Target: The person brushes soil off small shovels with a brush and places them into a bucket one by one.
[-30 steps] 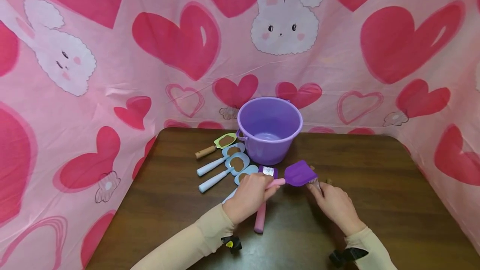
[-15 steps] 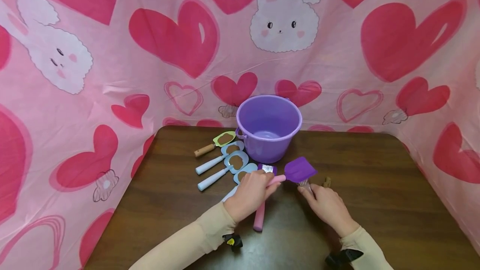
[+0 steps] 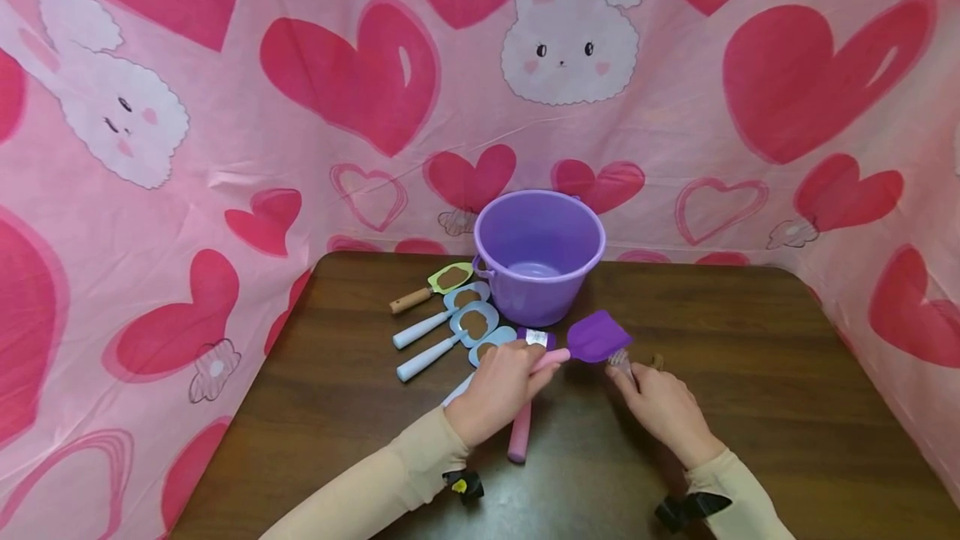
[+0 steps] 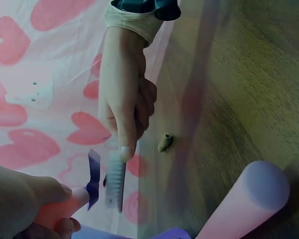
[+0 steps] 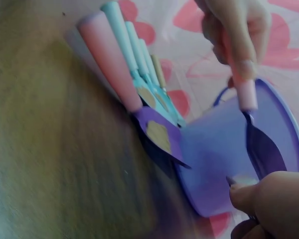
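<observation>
My left hand (image 3: 498,390) grips the pink handle of a garden trowel (image 3: 600,337), its purple blade pointing right. My right hand (image 3: 667,411) holds a small brush (image 4: 115,179) with pale bristles, the bristles beside the blade's edge. Whether they touch the blade I cannot tell. Below the left hand lies a second trowel, purple with a pink handle (image 3: 520,432), a brown patch on its blade (image 5: 159,134). Just beyond the right hand, a small brown lump (image 4: 165,142) sits on the table.
A purple bucket (image 3: 536,298) stands at the back of the wooden table (image 3: 750,340). To its left lie several light-blue trowels (image 3: 474,323) and a green trowel (image 3: 452,277) with a wooden handle, all with brown patches. A heart-patterned cloth (image 3: 360,82) hangs behind.
The brush in my right hand shifted left under the blade, then back right to its edge. My left hand and its trowel hardly moved.
</observation>
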Demonstrator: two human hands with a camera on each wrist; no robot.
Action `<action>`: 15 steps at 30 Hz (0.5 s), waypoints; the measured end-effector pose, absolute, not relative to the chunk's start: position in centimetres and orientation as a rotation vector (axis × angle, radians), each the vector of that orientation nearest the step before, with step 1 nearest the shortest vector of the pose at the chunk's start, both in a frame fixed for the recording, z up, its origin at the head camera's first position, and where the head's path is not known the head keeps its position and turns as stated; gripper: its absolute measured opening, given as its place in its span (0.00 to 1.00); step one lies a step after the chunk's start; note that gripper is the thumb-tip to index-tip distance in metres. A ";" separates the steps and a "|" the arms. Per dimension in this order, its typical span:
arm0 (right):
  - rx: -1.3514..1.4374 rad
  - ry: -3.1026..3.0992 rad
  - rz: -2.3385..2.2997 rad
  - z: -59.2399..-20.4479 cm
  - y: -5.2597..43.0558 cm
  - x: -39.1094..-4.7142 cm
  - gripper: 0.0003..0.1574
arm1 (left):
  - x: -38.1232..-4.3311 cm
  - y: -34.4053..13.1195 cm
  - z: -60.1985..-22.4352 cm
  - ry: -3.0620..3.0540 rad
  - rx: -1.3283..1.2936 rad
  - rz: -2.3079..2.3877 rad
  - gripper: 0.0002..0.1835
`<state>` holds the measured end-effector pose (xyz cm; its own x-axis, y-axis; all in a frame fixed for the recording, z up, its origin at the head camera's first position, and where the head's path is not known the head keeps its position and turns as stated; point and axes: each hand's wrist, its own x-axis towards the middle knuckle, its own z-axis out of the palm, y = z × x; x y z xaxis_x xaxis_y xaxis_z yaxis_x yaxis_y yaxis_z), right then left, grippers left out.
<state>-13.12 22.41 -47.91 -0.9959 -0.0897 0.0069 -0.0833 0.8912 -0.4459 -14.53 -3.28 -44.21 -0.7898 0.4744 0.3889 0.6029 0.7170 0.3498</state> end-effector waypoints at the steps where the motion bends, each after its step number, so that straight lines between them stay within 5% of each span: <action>1: -0.160 3.040 -0.720 -48.0 22.2 -13.0 0.29 | -14.5 -3.2 -44.2 -2.652 -0.853 -0.678 0.18; 15: -0.129 3.076 -0.738 -47.3 23.0 -13.0 0.32 | -14.7 -3.1 -44.2 -2.660 -0.857 -0.694 0.18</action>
